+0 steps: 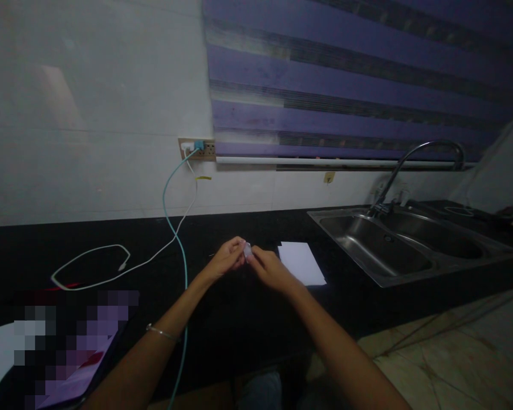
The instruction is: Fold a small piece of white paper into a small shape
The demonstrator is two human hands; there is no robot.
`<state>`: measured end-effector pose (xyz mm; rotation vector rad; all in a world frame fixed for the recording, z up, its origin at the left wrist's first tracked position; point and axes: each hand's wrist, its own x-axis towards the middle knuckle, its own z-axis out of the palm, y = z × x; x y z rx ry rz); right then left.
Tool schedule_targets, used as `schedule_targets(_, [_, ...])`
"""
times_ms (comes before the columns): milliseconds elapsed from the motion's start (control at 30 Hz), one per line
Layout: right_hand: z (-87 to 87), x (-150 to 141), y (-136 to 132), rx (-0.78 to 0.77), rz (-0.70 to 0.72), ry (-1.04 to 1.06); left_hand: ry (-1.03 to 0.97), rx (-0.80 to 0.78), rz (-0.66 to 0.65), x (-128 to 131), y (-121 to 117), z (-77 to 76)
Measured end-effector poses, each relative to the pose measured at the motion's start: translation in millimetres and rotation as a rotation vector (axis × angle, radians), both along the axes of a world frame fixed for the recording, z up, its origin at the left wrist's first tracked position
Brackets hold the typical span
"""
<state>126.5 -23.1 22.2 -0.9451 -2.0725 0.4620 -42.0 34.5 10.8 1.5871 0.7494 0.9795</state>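
Above the black countertop (235,324), both my hands pinch one small whitish piece (247,250) that looks like folded paper. My left hand (229,256) grips its left side with thumb and fingers. On the other side, the thumb and fingers of my right hand (268,266) close on its lower right edge. Just right of my right hand lies a stack of white paper sheets (302,263), slightly uneven at its edges. The exact folds of the held piece are too small to make out.
A double steel sink (385,279) with a curved faucet (395,171) is at the right. A teal cable (183,256) and white cable (154,257) run from the wall outlet (209,150). A pixelated screen-like device (83,373) lies at the lower left.
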Motion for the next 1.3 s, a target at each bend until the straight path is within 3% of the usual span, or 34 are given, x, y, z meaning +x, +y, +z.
schedule_targets(133, [-3.8, 0, 3, 0.006, 0.008, -0.005, 0.023, 0.107, 0.158, 2, -6, 2.7])
schedule_targets(200, [-5.1, -1, 4, 0.008, -0.008, 0.008, 0.039, 0.148, 0.177, 3, -10, 5.5])
schedule_targets(433, [-5.3, 0, 6, -0.061, -0.119, 0.085, 0.132, 0.241, 0.060, 1, -9, 2.4])
schedule_targets(633, [-8.3, 1, 11, -0.135, -0.033, 0.164, 0.067, 0.170, 0.065, -6, -2, -1.2])
schedule_targets(867, [-10.8, 2, 11, -0.254, 0.052, 0.269, 0.099, 0.156, -0.050, -2, -5, 0.3])
schedule_targets(1133, [-17.8, 2, 15, -0.369, 0.002, 0.300, 0.270, 0.310, 0.049, 2, -11, 4.8])
schedule_targets(1300, [-15.7, 3, 18, -0.316, -0.019, 0.330, 0.232, 0.313, 0.037, 2, -13, 7.8])
